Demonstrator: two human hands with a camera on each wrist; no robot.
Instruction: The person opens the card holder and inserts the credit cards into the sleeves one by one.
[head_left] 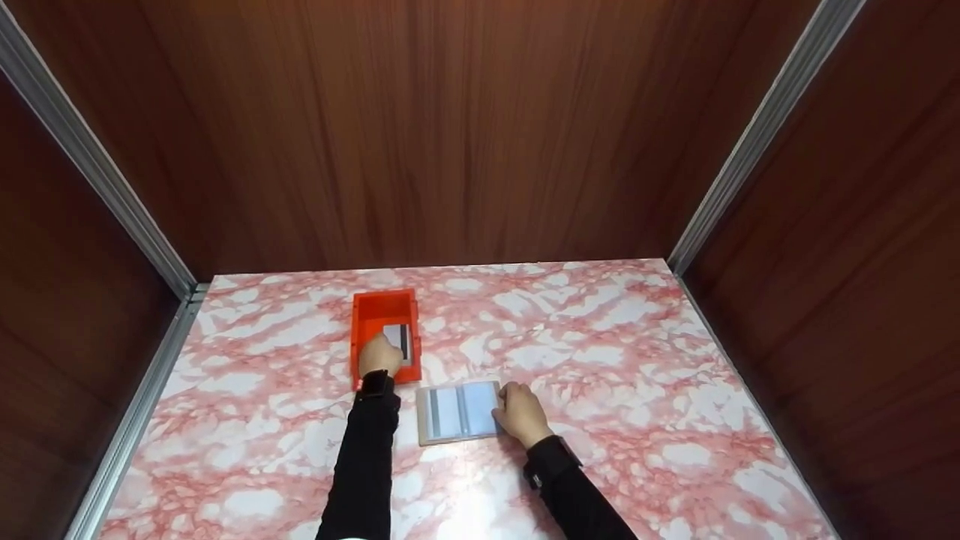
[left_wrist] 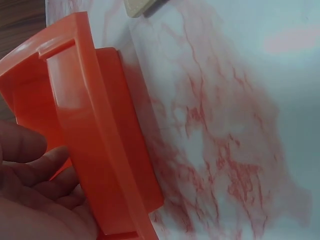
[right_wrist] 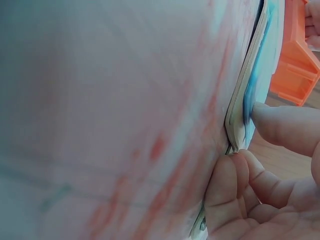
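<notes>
My left hand (head_left: 380, 354) reaches into an orange plastic bin (head_left: 384, 300), over a white card with a dark stripe (head_left: 394, 331) and hiding part of it. In the left wrist view, the thumb and bent fingers (left_wrist: 42, 185) are inside the wall, with a gap between them and no card visible there. An open card holder booklet (head_left: 484, 409) with clear sleeves and a beige cover lies on the tabletop. My right hand (head_left: 523, 412) pinches its right edge, the thumb (right_wrist: 280, 127) on the sleeve side and the other fingers at the cover's edge.
The tabletop (head_left: 600, 375) has a red and white marbled pattern. Brown wood-grain panels (head_left: 450, 135) enclose its back and sides, with grey metal rails (head_left: 765, 135) along the corners. The bin stands behind and left of the booklet.
</notes>
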